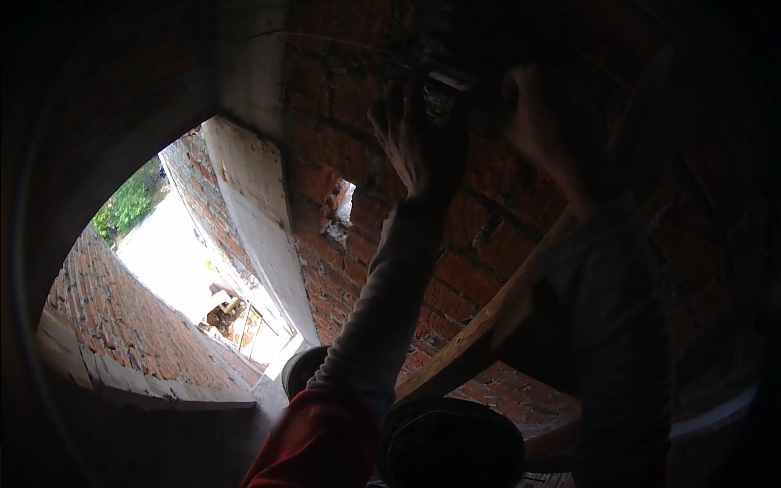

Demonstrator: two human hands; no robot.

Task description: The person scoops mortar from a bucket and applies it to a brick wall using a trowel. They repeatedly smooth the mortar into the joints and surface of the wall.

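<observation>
Red brick wall [480, 244] fills the dim space ahead of me. My left hand [416, 142] is raised flat against the wall, fingers spread and open, touching a dark lump of mortar [443, 102] on the bricks. My right hand [533, 114] is up beside it, just right of the lump; it is too dark to tell whether it grips anything. Below the hands, a wooden plank [480, 329] leans across the wall. A black bucket [451, 443] sits lower still. Left of the wall, an opening [187, 260] shows daylight.
</observation>
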